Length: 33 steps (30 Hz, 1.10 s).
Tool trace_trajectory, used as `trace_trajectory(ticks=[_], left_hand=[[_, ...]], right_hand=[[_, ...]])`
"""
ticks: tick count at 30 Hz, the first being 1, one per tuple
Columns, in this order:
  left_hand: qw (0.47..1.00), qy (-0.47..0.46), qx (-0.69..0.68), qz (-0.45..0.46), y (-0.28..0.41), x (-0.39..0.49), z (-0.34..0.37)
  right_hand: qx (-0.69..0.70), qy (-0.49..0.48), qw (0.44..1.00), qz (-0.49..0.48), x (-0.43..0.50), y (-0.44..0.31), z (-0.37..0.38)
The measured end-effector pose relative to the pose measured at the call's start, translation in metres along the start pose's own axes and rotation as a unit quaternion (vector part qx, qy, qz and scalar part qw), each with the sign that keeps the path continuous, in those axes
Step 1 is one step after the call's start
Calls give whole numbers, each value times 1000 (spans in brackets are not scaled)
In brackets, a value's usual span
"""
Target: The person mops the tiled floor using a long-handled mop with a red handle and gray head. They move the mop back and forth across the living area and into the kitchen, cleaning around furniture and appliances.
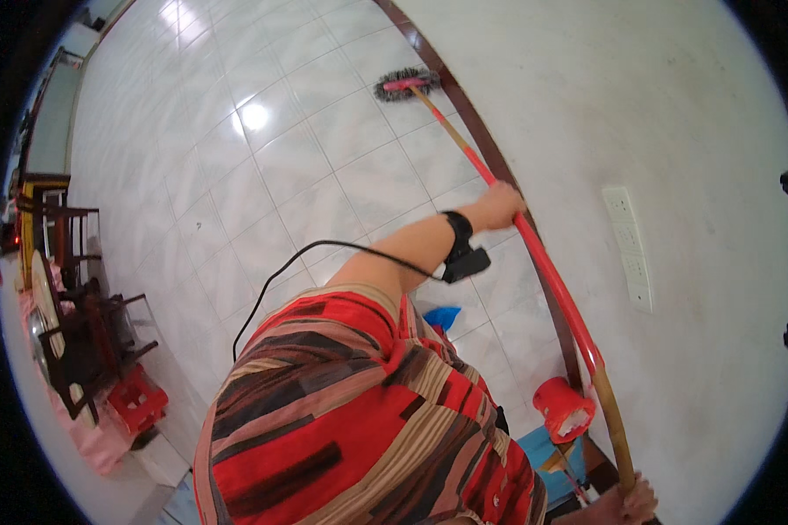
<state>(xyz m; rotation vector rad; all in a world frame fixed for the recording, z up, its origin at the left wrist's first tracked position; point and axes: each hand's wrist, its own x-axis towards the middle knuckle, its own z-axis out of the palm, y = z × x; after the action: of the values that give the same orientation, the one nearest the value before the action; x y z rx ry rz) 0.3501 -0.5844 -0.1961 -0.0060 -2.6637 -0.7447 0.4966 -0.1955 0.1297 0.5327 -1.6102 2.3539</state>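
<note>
A long mop handle, part red and part tan, runs from the upper middle down to the lower right. My left hand, with a black strapped device and cable at its wrist, grips the red part at mid-length. Around the tan lower end my right hand is closed, near the bottom edge of the picture. At the far end, the fluffy grey-black mop head with a pink holder lies on the white tiled floor, against or close beside the brown skirting.
On the right, a pale wall carries a white socket panel. A red container stands low right beside a blue surface. Dark wooden chairs and a red plastic stool are at left. Something blue lies on the floor.
</note>
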Motion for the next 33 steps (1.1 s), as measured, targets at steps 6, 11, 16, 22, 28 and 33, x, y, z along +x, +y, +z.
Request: trace_trajectory(ticks=[6, 11, 16, 22, 28, 33], left_hand=[[985, -31, 111, -125, -37, -10, -23], [992, -125, -1, 11, 109, -4, 8], [979, -137, -145, 52, 185, 1, 38], [992, -52, -73, -87, 102, -1, 38], [979, 73, 95, -163, -52, -60, -16], [977, -120, 82, -158, -32, -39, -14]], right_hand=[[-12, -94, 993, 69, 37, 41, -12], [8, -72, 994, -87, 88, -56, -66], [44, -102, 983, -144, 109, -117, -114], [169, -183, 966, -67, 162, -33, -101], [35, -207, 975, 68, 133, 95, -43], [1, -143, 990, 16, 132, 74, -36]])
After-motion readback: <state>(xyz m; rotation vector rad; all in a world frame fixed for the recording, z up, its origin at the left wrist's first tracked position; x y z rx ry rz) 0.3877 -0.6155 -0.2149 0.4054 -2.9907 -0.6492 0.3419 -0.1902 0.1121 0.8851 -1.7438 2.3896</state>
